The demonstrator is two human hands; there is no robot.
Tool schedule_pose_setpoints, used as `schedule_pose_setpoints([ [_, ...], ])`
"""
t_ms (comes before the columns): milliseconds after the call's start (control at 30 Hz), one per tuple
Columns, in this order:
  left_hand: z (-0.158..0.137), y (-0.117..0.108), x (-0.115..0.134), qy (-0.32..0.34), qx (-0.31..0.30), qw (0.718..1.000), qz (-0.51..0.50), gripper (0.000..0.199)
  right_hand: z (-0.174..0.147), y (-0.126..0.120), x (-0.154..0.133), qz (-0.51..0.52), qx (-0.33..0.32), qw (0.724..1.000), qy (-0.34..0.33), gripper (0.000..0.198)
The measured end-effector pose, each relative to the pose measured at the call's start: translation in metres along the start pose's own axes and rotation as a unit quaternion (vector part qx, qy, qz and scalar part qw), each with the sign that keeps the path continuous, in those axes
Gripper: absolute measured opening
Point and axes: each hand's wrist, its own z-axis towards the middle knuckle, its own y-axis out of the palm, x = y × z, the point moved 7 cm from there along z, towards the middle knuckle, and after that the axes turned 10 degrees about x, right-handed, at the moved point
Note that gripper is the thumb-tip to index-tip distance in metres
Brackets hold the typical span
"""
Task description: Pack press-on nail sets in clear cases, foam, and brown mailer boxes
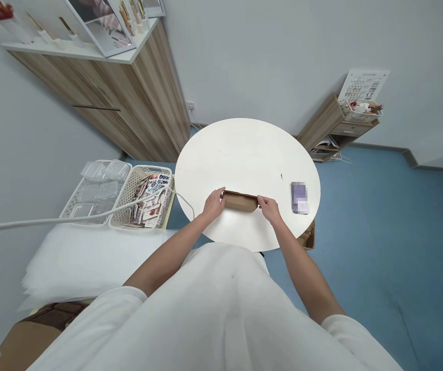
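Note:
A small brown cardboard box (240, 201) rests near the front of the white oval table (244, 144). Its long side faces me, and the inside cannot be made out. My left hand (214, 204) grips the box's left end, with the fingers closed at the upper corner. At the opposite end, my right hand (269, 208) pinches the upper right corner. To the right of that hand lies a purple item (299, 198), blurred by pixelation.
Left of the table stand a white basket of printed packets (120, 211) and another of clear plastic boxes (99, 188). A white cable (89, 215) crosses over them. A wooden cabinet (159, 103) stands behind left, a small shelf (322, 126) behind right. Below the table's right edge is a cardboard carton (311, 238).

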Motion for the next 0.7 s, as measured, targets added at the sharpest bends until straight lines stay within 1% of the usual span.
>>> schedule_pose_setpoints([
  [200,-0.003,-0.009,-0.002,-0.006,-0.009,0.999,-0.043,0.039,-0.005,0.001,0.007,0.056,-0.009,0.998,0.036,0.046],
  [333,-0.007,-0.015,-0.009,-0.027,-0.018,0.996,-0.079,0.035,-0.011,0.003,0.01,0.106,-0.019,0.992,0.067,0.047],
  [400,-0.006,-0.016,-0.016,-0.063,-0.017,0.993,-0.101,0.036,-0.013,0.005,0.008,0.124,-0.024,0.989,0.076,0.048],
  [500,-0.003,-0.013,-0.03,-0.156,-0.018,0.975,-0.158,0.036,-0.014,0.008,0.01,0.145,-0.021,0.984,0.105,0.049],
  [600,-0.005,-0.001,-0.042,-0.242,-0.061,0.946,-0.206,0.042,-0.017,0.017,0.019,0.167,-0.025,0.973,0.157,0.051],
  [633,-0.007,0.004,-0.045,-0.256,-0.082,0.94,-0.209,0.044,-0.019,0.021,0.022,0.164,-0.032,0.971,0.168,0.051],
  [700,-0.011,0.01,-0.048,-0.247,-0.11,0.941,-0.203,0.045,-0.023,0.029,0.028,0.142,-0.046,0.974,0.171,0.051],
])
